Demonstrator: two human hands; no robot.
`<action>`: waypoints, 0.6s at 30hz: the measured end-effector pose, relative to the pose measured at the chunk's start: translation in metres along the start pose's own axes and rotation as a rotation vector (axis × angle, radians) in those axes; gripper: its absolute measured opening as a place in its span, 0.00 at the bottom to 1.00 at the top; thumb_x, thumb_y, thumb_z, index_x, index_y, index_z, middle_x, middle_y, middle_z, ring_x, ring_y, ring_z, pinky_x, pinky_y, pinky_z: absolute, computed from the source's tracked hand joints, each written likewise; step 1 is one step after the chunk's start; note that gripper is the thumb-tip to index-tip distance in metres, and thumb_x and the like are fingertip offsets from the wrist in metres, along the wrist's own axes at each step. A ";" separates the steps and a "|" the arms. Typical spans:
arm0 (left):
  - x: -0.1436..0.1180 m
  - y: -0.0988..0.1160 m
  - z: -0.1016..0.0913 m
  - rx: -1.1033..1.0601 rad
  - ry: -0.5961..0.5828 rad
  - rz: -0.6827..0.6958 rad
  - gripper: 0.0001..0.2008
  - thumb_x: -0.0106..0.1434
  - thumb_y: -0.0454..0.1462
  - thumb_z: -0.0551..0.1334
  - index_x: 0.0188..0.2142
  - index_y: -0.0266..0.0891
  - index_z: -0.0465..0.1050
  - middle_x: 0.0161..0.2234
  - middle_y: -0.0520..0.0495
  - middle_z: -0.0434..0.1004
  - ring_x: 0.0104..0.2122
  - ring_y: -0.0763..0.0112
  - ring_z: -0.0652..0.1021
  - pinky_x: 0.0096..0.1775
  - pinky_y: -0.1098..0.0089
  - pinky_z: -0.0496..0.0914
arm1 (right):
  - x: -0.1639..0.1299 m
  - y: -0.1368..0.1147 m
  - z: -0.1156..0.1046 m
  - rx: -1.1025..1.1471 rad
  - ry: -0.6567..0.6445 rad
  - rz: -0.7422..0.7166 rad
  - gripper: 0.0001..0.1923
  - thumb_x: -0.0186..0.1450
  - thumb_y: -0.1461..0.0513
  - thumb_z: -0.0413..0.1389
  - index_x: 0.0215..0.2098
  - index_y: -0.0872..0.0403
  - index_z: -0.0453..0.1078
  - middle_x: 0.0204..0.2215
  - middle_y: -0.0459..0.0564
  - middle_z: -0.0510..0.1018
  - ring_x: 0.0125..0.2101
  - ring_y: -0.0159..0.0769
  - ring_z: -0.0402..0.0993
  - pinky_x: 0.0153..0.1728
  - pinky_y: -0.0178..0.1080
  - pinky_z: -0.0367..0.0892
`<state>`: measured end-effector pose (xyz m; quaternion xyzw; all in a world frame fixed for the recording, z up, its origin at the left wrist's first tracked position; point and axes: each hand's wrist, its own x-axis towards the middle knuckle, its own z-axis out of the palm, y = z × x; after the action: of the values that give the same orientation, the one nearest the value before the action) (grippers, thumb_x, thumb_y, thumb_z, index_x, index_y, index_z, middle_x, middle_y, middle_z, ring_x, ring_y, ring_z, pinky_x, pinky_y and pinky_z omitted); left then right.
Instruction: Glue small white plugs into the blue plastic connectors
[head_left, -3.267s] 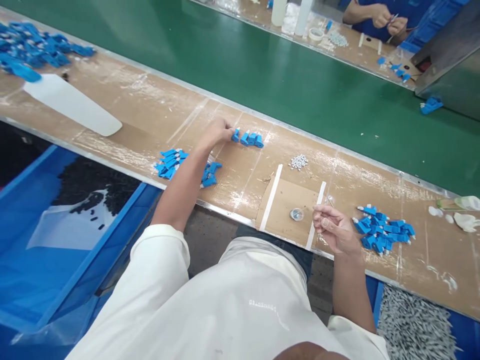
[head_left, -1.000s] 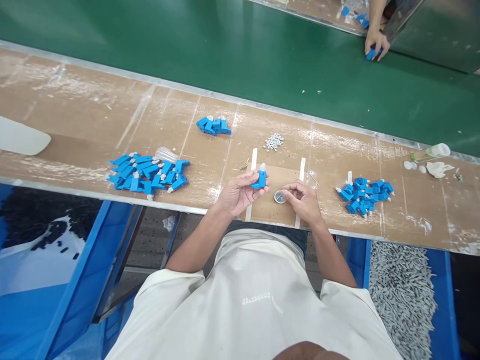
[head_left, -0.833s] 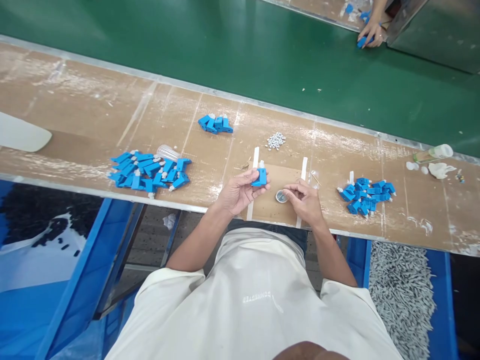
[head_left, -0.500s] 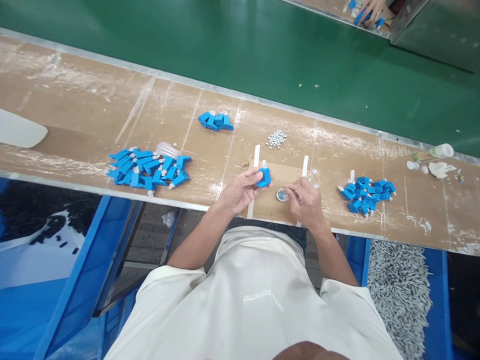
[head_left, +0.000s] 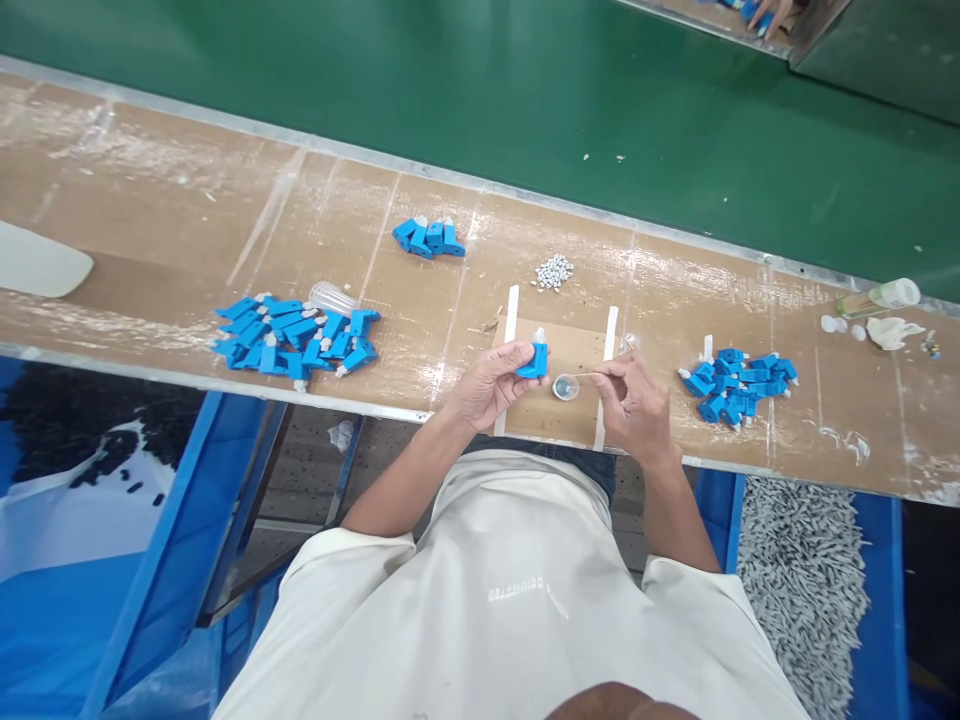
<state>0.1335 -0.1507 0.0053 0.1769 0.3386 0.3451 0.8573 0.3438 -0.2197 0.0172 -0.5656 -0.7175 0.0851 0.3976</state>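
My left hand pinches a small blue plastic part with a white tip pointing up and away from me. In my right hand is a thin wooden stick, held between thumb and fingers. The stick reaches left over the far edge of a small clear cup with bluish-grey contents. That cup stands on a cardboard sheet bordered by white tape strips. Just beyond the sheet lies a little heap of whitish-grey pieces.
Blue parts with white tips lie in a large pile at left, a small group at back and another pile at right. A clear jar of sticks lies far right. Below the table edge sits a bin of grey pieces.
My right hand has moved slightly right, away from the cup, and the stick now shows above it. My left hand has tilted the blue part, showing its L-shaped side.
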 end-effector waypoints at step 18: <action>-0.005 -0.018 0.013 0.055 -0.240 -0.116 0.17 0.55 0.43 0.76 0.34 0.29 0.79 0.29 0.46 0.79 0.28 0.72 0.81 0.33 0.77 0.76 | 0.002 -0.040 -0.014 0.455 0.243 0.232 0.05 0.72 0.58 0.58 0.41 0.52 0.73 0.36 0.50 0.84 0.32 0.36 0.83 0.25 0.36 0.79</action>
<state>0.1486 -0.1675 0.0069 0.2203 0.2526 0.2618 0.9050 0.3231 -0.2362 0.0504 -0.5461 -0.5576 0.2205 0.5850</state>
